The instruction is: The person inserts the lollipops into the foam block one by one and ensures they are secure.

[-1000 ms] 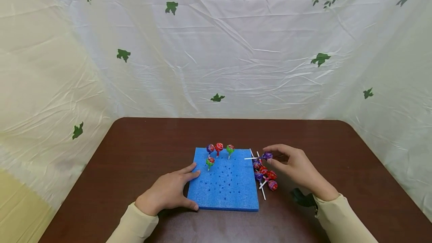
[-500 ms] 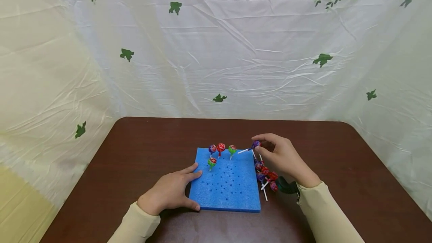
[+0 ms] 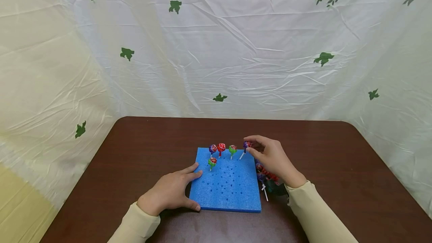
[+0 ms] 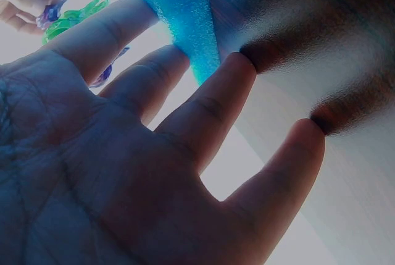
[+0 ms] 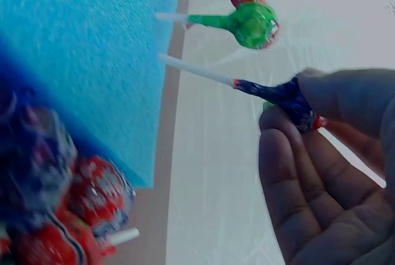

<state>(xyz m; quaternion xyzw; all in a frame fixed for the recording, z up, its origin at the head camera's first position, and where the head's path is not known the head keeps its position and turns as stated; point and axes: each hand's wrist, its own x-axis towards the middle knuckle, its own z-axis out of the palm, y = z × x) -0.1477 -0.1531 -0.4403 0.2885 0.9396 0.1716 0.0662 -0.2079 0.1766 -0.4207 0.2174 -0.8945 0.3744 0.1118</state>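
Observation:
My right hand (image 3: 270,156) pinches a purple lollipop (image 3: 247,144) by its wrapped head over the far right corner of a blue foam board (image 3: 233,198). Its white stick slants down to the board; whether the tip is in a hole I cannot tell. Straight fingers of my left hand (image 3: 170,190) rest against the board's left edge, the thumb at the near left corner. Upright in the board stand a purple-and-red lollipop (image 3: 212,149), a red lollipop (image 3: 221,147), a green lollipop (image 3: 233,149) and, nearer, another green-and-red lollipop (image 3: 212,162).
A pile of loose lollipops (image 5: 99,197), red and purple, lies against the board's right side, partly hidden by my right forearm in the head view. Small holes dot the board's middle. The brown table (image 3: 162,138) reaches back to a white curtain (image 3: 189,66) with leaf prints.
My right hand has moved left from above the pile to the board's far right corner. The lollipop's stick has turned from level to slanting down. My left hand stays at the board's edge.

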